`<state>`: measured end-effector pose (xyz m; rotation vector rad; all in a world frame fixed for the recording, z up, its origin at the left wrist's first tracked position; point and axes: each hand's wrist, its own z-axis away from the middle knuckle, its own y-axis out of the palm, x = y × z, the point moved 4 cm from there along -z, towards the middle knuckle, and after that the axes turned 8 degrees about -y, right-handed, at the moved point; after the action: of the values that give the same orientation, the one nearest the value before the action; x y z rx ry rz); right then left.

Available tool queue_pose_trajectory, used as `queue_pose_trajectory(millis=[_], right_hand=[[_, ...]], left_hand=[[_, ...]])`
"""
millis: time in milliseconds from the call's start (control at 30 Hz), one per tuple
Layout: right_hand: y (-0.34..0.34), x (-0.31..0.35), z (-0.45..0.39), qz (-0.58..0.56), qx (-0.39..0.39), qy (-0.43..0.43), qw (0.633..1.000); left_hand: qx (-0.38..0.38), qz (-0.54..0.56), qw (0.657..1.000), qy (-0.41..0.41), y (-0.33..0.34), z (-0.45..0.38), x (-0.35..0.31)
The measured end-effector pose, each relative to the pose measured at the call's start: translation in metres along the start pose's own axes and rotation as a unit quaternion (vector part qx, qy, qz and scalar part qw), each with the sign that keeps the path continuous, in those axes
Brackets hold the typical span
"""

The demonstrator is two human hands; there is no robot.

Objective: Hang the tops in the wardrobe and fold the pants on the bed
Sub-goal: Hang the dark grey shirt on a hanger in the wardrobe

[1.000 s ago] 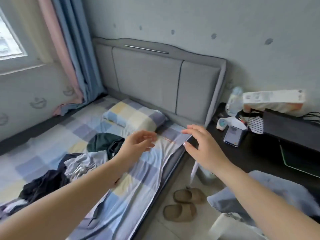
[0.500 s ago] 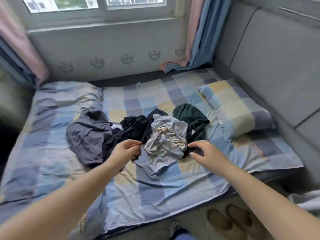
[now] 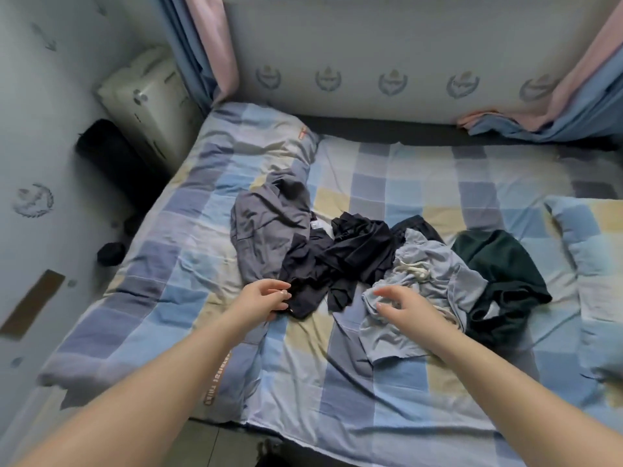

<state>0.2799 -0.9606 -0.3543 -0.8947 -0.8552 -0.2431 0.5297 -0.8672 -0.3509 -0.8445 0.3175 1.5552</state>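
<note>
- Now the view has swung left since the last picture, so the clothes pile sits in the middle of the frame and the window is out of sight.
- Both hands have come closer to the pile than before.
- The left hand (image 3: 266, 298) is at the lower left edge of the pile. Its fingers (image 3: 281, 293) are curled and pinch the edge of the navy cloth (image 3: 306, 267).
- The right hand (image 3: 404, 306) hangs over the light blue shorts (image 3: 428, 284), right of middle. Its fingers are spread and bent, half open. I cannot tell if they touch the shorts, and they hold nothing.
- The pile lies on the bed (image 3: 337, 382), which has a sheet of blue, yellow and purple squares.
- From left to right the pile has a grey piece (image 3: 266, 230), the navy cloth, a black piece (image 3: 364, 251), the light blue shorts with a white cord, and a dark green piece (image 3: 502, 278).
- The pieces touch and lie partly on top of each other. All are crumpled, none is folded.
- A pillow (image 3: 256, 139) sits at the upper left of the bed. Another pillow (image 3: 593, 251) sits at the right edge of the frame.
- Pink and blue curtains (image 3: 209, 42) hang at the top left, and more curtain cloth is at the top right.
- A white box (image 3: 148, 96) and a black thing (image 3: 108, 153) stand by the wall at the upper left.
</note>
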Motion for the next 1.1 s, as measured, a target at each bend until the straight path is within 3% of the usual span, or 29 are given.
queue_pose_trajectory(millis=[267,367,467,633,733,800,933,1000,1100], right_hand=[[0.124,-0.003,-0.121,-0.026,0.050,0.066,0.996],[0.191,-0.015,-0.171,-0.024,0.081,0.090,0.992],[0.244,-0.028,-0.215,-0.046,0.064,0.109,0.991],[0.312,-0.052,-0.275,0.043,0.089,0.073,0.992],[0.343,-0.061,-0.301,0.106,0.108,0.041,0.988],[0.358,-0.066,-0.312,0.117,0.111,0.034,0.986],[0.377,-0.075,-0.327,0.130,0.115,0.008,0.985],[0.381,-0.078,-0.333,0.144,0.118,0.002,0.982],[0.383,-0.078,-0.342,0.165,0.119,-0.003,0.979]], left_hand=[[-0.052,0.013,0.996,-0.064,-0.085,-0.136,0.073],[-0.062,-0.047,0.996,-0.051,-0.099,-0.197,0.111],[-0.083,-0.161,0.984,0.003,-0.107,-0.255,0.143],[-0.156,-0.384,0.902,0.124,-0.110,-0.327,0.184],[-0.149,-0.433,0.860,0.226,-0.099,-0.353,0.194],[-0.123,-0.488,0.814,0.289,-0.088,-0.367,0.197],[-0.101,-0.593,0.757,0.254,-0.074,-0.399,0.205],[-0.108,-0.593,0.760,0.244,-0.072,-0.414,0.211],[-0.122,-0.530,0.809,0.225,-0.076,-0.418,0.211]])
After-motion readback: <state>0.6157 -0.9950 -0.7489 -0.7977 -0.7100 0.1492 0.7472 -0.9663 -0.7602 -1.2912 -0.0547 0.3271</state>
